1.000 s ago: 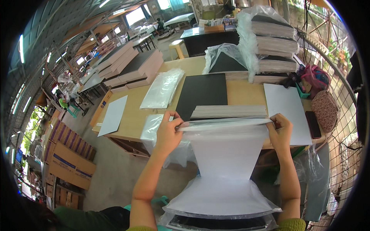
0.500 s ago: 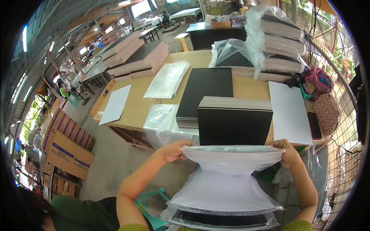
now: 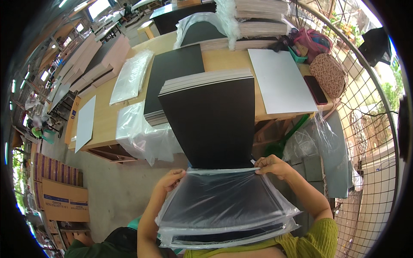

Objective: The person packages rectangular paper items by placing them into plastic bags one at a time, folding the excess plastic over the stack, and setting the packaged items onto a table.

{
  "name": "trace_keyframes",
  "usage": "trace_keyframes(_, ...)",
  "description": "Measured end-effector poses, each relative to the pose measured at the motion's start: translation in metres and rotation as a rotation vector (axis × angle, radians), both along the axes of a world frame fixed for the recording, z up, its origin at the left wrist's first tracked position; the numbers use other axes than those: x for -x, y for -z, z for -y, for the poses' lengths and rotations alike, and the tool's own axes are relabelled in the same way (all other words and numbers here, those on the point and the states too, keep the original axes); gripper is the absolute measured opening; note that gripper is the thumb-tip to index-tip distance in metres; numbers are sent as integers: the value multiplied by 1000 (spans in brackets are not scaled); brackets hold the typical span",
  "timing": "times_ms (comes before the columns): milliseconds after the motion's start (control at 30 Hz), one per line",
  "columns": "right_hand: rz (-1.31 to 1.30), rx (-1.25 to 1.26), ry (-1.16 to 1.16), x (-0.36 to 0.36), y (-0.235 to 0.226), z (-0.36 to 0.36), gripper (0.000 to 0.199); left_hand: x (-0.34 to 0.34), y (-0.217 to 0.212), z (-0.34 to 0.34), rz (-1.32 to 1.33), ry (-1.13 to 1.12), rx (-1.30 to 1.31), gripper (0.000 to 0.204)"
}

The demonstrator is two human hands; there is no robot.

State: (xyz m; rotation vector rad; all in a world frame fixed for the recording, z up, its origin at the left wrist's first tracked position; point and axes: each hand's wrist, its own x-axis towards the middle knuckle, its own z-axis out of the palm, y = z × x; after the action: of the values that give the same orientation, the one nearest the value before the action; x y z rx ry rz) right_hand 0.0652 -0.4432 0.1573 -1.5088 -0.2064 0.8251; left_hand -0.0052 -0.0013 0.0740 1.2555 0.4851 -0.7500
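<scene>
A clear plastic bag (image 3: 228, 193) lies over my lap, and a dark flat surface shows through it. My left hand (image 3: 173, 179) is closed on the left corner of the bag's upper edge. At the right end of that edge, the fingers of my right hand (image 3: 272, 167) pinch the film. Just beyond the bag a thick stack of black boards (image 3: 211, 120) stands upright, tilted, its pale edges on top. Its lower end comes down to the bag's edge; whether it sits inside the mouth I cannot tell. More plastic layers with something dark lie nearer my body.
On the wooden table (image 3: 228, 60) lie another black board stack (image 3: 172, 64), folded clear bags (image 3: 131, 77), a white sheet (image 3: 279, 81) and a phone (image 3: 315, 89). A wire mesh fence (image 3: 365, 129) runs along the right. A co-worker's dark sleeve (image 3: 99, 247) shows at lower left.
The bag's raised edge has been lowered and lies flatter, showing dark instead of white. The upright black stack now tilts and reaches down to it. My view has shifted down and right.
</scene>
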Motion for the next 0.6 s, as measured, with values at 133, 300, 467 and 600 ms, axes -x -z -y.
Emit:
trace_keyframes(133,5,139,118,5,40,7,12,-4,11,14,19,30,-138,27)
trace_keyframes(300,54,251,140,-14,95,4,12,-17,37,7,64,62,-139,30)
trace_keyframes(467,14,319,232,-27,131,4,12,-26,51,15,88,69,-350,32)
trace_keyframes(600,6,329,270,-30,147,0,14,-21,70,9,200,-34,-480,34)
